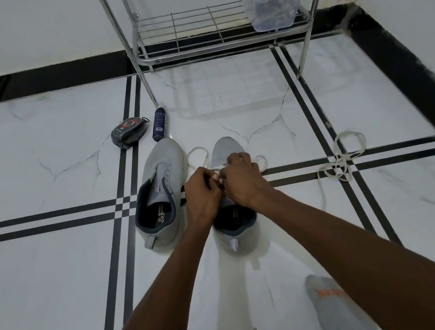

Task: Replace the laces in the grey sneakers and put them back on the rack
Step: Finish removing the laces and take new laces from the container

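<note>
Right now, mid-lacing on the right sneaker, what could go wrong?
1. Both the left hand and right hand pinch the white lace over the right sneaker, hiding the eyelets; a hole could get skipped.
2. The lace's loops lie slack on the floor either side of the toe; they may snag or end up uneven.
3. The loose lace lies tangled to the right; it may knot before the left sneaker, still unlaced, gets it.
</note>
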### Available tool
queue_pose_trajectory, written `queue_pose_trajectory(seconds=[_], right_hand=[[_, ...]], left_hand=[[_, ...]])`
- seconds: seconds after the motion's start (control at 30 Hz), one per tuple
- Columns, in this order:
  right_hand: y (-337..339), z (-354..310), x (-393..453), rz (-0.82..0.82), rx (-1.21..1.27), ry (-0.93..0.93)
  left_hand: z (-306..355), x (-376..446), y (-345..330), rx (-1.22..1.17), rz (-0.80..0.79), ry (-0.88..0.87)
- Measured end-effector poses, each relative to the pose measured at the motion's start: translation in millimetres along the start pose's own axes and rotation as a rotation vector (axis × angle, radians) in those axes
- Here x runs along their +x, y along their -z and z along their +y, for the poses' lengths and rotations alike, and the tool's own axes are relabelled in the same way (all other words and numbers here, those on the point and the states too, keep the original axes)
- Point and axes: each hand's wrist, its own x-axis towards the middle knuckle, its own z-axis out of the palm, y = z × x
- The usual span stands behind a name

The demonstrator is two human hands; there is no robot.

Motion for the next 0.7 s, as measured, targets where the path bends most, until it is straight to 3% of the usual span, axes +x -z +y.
queue_pose_trajectory(seconds=[0.07,0.17,0.2,0.27,0.5,0.7], right_hand=[[5,13,5,0.095,0.100,-0.077],[36,60,19,0.449,0.523,-0.556],[45,72,18,0.449,0.518,-0.621],[55,79,12,0.266,0.435,-0.596],[18,21,-7,-0.059,0.347,-0.289],[23,32,-5,-0.057,0.345,-0.315]], left_hand=[[-4,-1,1,0.009,0.019,0.010],[-4,-3,3,0.015,0.033,0.037],[-4,-5,4,0.016,0.034,0.048],[-5,-6,3,0.029,0.032,0.049],[0,0,3,0.076,-0.009,-0.017],[-6,13,10,0.153,0.021,-0.025]])
